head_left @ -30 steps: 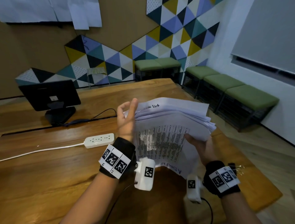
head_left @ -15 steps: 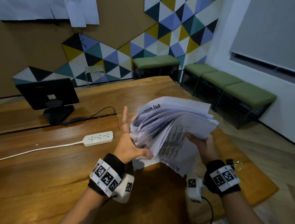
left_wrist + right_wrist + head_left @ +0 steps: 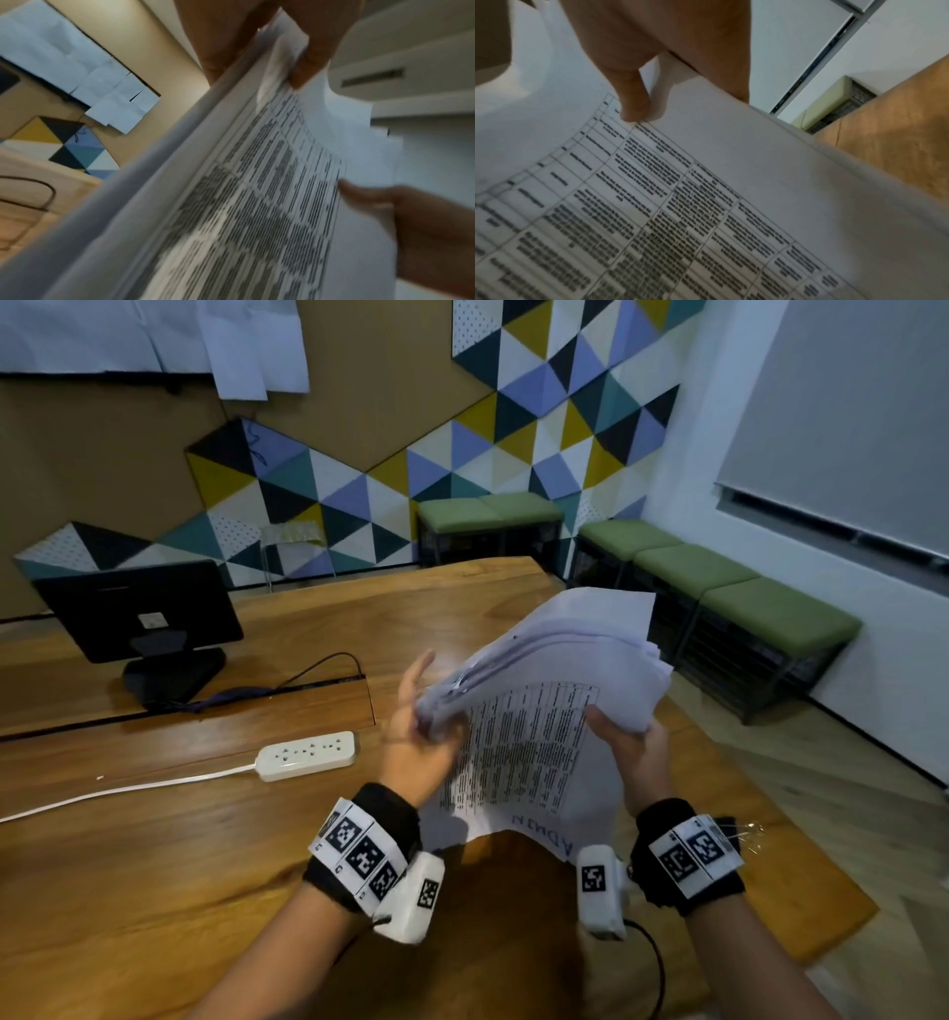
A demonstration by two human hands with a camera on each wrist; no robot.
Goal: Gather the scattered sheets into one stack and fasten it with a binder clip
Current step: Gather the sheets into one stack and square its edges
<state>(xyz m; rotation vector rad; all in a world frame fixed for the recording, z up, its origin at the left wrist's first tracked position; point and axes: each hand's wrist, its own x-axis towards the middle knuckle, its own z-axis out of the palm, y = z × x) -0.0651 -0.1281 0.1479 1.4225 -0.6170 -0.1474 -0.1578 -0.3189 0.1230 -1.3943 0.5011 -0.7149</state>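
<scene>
From the head camera I see one loose sheaf of white printed paper sheets held up off the brown wooden surface, between my two hands. My left hand is at the sheaf's left corner, thumb curled over the bunched edges there, the other fingers spread behind. My right hand has a pinching grip on the right edge, thumb on top of the printed table page. The sheaf's long axis runs from near my wrists up and away toward the far end of the surface, and its edges are fanned, not yet square. One small black binder clip with silver wire handles lies on the surface just beyond my right wristband, below and to the right of the sheaf. So the right hand is the nearer one to it, and I judge the left will have to hold the stack alone. I count one sheaf, one clip, one white power strip and one black monitor.

The left wrist camera shows my left fingers curled round the sheaf's edge, page layers splayed.

The right wrist camera shows my right thumb pressed on the top page, clamping it. The clip is out of this view.
</scene>
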